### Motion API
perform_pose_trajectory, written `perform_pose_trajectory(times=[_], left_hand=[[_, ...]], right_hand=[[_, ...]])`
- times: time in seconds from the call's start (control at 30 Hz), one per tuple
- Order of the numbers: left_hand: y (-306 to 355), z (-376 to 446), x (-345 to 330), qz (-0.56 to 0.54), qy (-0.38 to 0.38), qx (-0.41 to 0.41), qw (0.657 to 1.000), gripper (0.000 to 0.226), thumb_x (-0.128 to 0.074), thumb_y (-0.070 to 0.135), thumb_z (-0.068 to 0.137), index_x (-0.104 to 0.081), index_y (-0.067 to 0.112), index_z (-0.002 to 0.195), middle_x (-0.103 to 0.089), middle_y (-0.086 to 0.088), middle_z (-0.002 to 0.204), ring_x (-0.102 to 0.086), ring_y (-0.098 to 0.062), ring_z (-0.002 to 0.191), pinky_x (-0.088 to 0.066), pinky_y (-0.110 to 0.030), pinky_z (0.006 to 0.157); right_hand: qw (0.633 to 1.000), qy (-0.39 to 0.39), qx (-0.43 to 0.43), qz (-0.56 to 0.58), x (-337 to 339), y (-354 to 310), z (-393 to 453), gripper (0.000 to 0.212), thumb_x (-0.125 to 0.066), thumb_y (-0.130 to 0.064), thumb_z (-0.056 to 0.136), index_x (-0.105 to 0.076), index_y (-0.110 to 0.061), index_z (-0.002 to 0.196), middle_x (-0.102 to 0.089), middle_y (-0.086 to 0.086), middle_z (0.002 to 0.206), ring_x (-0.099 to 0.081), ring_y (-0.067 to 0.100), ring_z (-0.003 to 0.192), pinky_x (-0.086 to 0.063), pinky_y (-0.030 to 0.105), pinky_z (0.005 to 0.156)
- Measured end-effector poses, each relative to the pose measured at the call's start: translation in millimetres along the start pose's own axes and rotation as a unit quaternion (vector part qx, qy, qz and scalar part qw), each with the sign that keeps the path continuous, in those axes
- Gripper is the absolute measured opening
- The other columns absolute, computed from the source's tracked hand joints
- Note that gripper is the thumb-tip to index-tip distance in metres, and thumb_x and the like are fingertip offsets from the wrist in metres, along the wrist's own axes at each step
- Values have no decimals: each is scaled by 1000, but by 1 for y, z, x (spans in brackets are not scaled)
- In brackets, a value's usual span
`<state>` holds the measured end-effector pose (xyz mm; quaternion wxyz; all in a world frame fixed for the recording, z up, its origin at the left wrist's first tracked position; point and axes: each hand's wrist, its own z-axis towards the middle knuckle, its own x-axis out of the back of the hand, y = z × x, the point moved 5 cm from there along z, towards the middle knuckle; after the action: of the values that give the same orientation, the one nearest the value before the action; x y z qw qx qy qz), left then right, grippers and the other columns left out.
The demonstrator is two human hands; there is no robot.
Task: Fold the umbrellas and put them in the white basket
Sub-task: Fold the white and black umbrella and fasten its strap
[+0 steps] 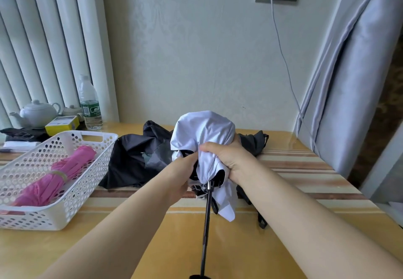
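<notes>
— What is showing of the person from the head camera?

— Two forearms are coming in from the bottom edge, one on each side, ending in the left hand (182, 169) and the right hand (226, 158).

— Are they wearing anything?

— Both arms are showing bare all the way to the frame's edge; no sleeve is reaching into view. The wrists are looking bare too, and the fingers that are showing are carrying no ring, though most of the left hand's fingers are lying hidden, so that part is hard to judge.

— Gloves?

— The hands are showing bare.
</notes>
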<state>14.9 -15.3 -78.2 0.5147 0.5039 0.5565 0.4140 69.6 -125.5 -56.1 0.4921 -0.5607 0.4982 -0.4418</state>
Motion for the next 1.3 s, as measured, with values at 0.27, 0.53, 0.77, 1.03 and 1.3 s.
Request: perform_pose_trajectory(times=[0.27, 0.53, 0.77, 1.03, 1.3], left_hand=[[-9, -47, 35, 206, -9, -6, 978, 48, -60, 47, 88, -36, 50, 129, -63, 14, 112, -66, -8, 98, -53, -28, 83], [-54, -62, 24, 186, -101, 30, 977, 30, -68, 26, 88, -56, 10, 110, -61, -5, 81, -61, -18, 68, -50, -34, 71], [-37, -27, 3, 167, 27, -25, 985, 39, -60, 46, 89, -45, 29, 121, -68, -3, 85, -64, -13, 82, -48, -31, 87], [-20, 4, 0, 236, 159, -131, 950, 77, -69, 46, 79, -20, 24, 133, -55, 2, 122, -57, -12, 104, -43, -17, 73], [-32, 31, 1, 225, 114, -111, 961, 37, -71, 37, 82, -43, 22, 100, -63, 0, 89, -63, -19, 77, -52, -28, 59]], right_hand=[[995, 84, 22, 45, 21, -7, 20, 60, -77, -2, 69, -50, -11, 122, -67, 14, 105, -68, 29, 89, -58, 40, 71], [980, 120, 12, 158, 44, -29, 41, 68, -81, -10, 61, -55, -7, 124, -70, 16, 101, -71, 30, 81, -58, 48, 63], [988, 60, 12, 142, 22, -15, 34, 19, -69, -3, 80, -60, -9, 95, -68, 11, 85, -66, 24, 68, -56, 33, 62], [987, 34, -32, 152, 5, 22, 38, 36, -75, -16, 79, -65, -4, 112, -72, 16, 100, -71, 30, 85, -59, 39, 71], [988, -10, -54, 145, 8, 40, 52, 35, -75, -22, 81, -64, -9, 111, -72, 15, 104, -70, 32, 94, -56, 48, 85]])
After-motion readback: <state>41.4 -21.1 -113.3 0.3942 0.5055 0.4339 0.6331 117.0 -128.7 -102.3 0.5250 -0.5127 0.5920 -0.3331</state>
